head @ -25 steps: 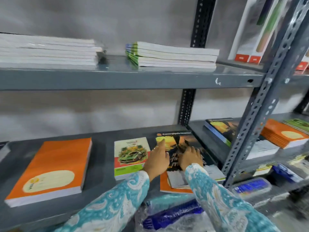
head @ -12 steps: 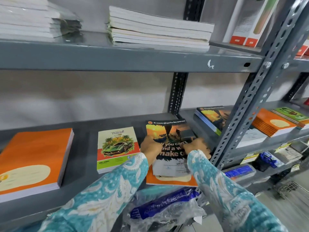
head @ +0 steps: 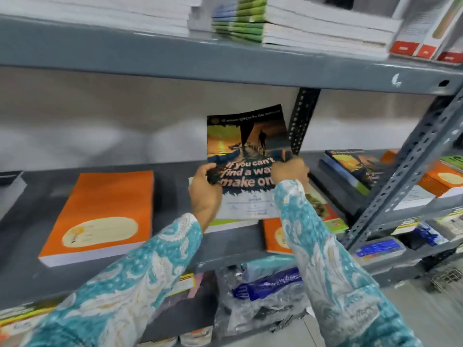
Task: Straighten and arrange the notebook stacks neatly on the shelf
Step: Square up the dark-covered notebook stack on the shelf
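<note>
I have both hands, left hand (head: 204,194) and right hand (head: 290,170), grasping the dark notebook (head: 246,149), tilted up. An orange stack (head: 105,209) lies to its left; a shelf post (head: 302,121) stands just behind.

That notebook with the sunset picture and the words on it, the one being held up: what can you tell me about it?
The sunset notebook is thin, with a glossy paper cover: an orange sky, a dark walking figure, and bold pale lettering reading "If you can't find a way, make one", partly hidden. A white label panel fills the bottom. It is tilted up, raised above the middle shelf, its top corner curling slightly. The left hand has a grip on its left edge, the right hand on its right edge. Nothing else visibly touches it.
</note>
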